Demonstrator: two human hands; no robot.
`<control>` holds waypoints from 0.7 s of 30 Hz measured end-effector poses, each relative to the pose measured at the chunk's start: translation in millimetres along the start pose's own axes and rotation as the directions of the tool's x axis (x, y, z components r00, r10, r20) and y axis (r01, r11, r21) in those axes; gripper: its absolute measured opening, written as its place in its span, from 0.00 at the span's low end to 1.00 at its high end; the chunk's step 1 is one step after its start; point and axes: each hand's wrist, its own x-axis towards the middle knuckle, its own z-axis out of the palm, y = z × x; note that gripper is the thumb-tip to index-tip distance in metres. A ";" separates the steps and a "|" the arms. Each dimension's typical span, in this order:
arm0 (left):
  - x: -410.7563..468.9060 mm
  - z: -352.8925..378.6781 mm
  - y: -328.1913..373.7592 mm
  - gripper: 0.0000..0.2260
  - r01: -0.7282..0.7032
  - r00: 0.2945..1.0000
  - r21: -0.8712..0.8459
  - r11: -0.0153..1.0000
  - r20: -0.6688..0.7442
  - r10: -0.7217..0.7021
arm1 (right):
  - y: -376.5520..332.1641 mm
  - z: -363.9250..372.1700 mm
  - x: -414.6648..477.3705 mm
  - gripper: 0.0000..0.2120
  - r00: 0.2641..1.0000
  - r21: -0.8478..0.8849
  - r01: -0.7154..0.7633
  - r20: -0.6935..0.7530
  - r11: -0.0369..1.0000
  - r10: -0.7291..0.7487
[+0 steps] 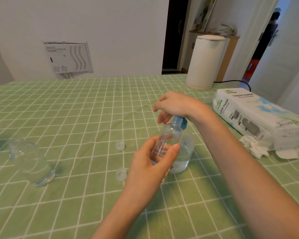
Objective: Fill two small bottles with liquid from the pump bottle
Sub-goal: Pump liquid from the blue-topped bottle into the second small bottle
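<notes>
Item, near: my left hand (155,159), fingers clamped round the small bottle (166,140), tilted against the pump bottle (183,152) mid-bench. I judge its mouth should stay under the spout. Behind: right hand (176,106), fingers curled over the blue pump head (179,121); press slowly.

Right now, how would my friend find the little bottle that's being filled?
Look at the middle of the green checked tablecloth, where two hands meet. The left hand holds a small clear bottle up to the blue pump of the pump bottle. It's the only bottle in a hand; the others lie far left.
</notes>
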 end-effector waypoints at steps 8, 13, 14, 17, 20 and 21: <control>0.6 1.4 2.5 0.13 -0.008 1.000 -0.013 1.000 0.001 0.008 | -5.7 -8.1 1.4 0.13 1.000 -0.055 0.003 -0.014 0.998 -0.004; 0.9 0.7 1.9 0.13 -0.006 1.000 -0.013 1.000 -0.004 0.006 | -4.6 -6.3 0.5 0.13 1.000 -0.032 0.006 -0.002 0.999 -0.006; 0.7 0.8 1.9 0.14 -0.006 1.000 -0.012 1.000 -0.004 0.006 | -4.3 -5.8 0.4 0.13 1.000 -0.019 0.005 0.004 1.000 -0.005; 0.1 1.6 2.4 0.12 -0.008 1.000 -0.010 1.000 -0.001 0.008 | -3.6 -5.6 -1.2 0.13 1.000 0.007 0.004 0.009 1.000 -0.004; -0.3 1.5 1.3 0.13 0.000 1.000 -0.012 1.000 -0.007 -0.001 | -1.9 -2.5 -1.5 0.13 1.000 0.014 -0.003 0.010 1.000 0.003; -0.5 1.4 1.1 0.14 0.002 1.000 -0.010 1.000 -0.008 -0.002 | -0.7 -0.8 -1.6 0.12 1.000 0.019 -0.008 0.015 1.000 0.008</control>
